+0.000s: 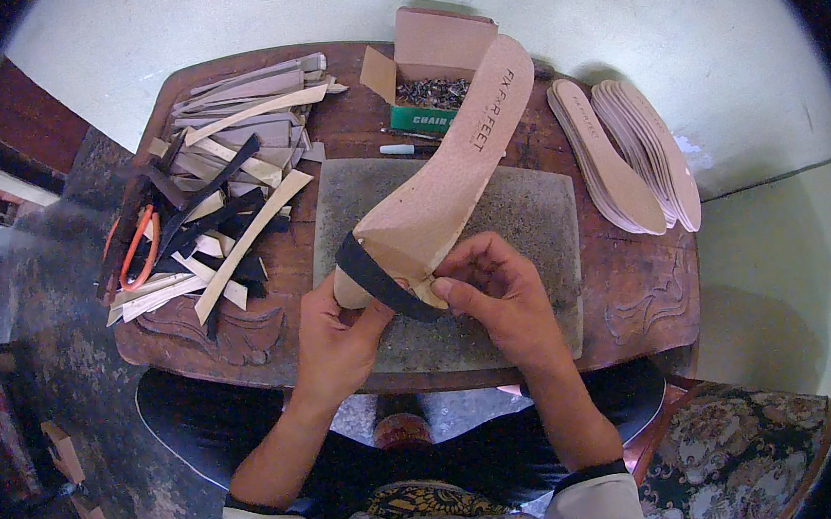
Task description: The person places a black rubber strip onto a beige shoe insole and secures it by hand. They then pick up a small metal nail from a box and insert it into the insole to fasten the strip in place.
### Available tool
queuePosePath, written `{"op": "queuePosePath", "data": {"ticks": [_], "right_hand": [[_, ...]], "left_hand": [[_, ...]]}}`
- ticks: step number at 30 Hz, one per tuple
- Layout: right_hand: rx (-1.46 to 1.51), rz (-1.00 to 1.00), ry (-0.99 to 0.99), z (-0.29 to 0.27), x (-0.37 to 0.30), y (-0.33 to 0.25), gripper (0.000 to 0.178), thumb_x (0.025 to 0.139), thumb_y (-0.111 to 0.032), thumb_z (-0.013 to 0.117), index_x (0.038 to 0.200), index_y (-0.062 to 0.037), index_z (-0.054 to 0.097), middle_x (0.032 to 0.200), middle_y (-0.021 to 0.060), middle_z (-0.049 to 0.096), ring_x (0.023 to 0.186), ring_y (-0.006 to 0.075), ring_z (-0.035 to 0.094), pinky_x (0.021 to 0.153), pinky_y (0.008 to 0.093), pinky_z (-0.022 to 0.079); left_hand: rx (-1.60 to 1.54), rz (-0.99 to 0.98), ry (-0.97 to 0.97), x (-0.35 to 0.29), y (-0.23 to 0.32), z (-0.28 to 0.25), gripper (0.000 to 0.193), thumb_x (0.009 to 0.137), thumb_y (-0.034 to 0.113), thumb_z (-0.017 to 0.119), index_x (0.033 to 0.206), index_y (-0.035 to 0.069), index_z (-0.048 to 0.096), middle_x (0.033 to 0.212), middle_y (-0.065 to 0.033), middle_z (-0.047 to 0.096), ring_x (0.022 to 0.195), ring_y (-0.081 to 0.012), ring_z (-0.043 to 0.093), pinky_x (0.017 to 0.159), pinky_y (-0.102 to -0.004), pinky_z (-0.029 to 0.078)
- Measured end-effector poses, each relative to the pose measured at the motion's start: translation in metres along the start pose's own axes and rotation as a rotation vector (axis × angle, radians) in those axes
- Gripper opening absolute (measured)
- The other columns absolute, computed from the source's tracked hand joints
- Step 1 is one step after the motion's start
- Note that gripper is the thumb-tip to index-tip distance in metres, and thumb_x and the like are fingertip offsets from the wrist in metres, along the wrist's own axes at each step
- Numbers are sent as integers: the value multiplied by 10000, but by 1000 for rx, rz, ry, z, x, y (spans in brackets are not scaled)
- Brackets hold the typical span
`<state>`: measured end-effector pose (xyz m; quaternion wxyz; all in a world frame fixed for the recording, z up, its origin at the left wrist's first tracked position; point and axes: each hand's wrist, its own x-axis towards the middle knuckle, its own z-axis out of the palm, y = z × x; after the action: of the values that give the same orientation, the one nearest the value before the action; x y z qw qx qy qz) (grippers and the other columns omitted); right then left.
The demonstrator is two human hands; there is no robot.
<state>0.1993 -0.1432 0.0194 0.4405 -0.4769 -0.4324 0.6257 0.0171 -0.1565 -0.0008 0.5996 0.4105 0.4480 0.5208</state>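
A tan insole with dark printing is held tilted above the grey slab, its narrow end pointing up and to the right. Across its near, wider end runs a black strap, with a pale lining showing at its right end. My left hand is closed round the insole's near end, thumb by the strap; its fingers underneath are partly hidden. At the right edge of the insole, my right hand pinches the strap's end between thumb and forefinger.
Under my hands lies a grey slab on a carved wooden table. Cream, grey and black strips pile up at left beside orange-handled scissors. Behind stand an open box of small tacks and a marker; insole stacks lie right.
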Motion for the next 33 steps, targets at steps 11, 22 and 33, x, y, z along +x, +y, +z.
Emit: {"op": "queuePosePath", "data": {"ticks": [11,22,33], "right_hand": [[57,-12,-40,-1,1,9,268,867,-35,706,1114,-4,606,1007,48,654,945,128,630,857,281,512],[64,-24,-34,-1,1,7,268,866,-23,706,1119,4,620,1031,64,676,969,137,639,873,291,520],[60,-22,-17,-5,0,10,251,850,-10,715,1086,9,632,1000,70,676,954,142,643,876,295,526]], "left_hand": [[45,18,-14,0,0,0,240,900,52,678,1129,-8,639,1039,-44,690,942,-97,628,799,-245,499],[93,-33,-19,-1,-2,-1,202,901,19,654,1101,-5,648,1009,-28,689,908,-75,618,760,-233,492],[105,-75,-45,-1,4,-1,176,885,3,656,1061,-1,673,975,-37,705,908,-100,636,803,-262,502]]}}
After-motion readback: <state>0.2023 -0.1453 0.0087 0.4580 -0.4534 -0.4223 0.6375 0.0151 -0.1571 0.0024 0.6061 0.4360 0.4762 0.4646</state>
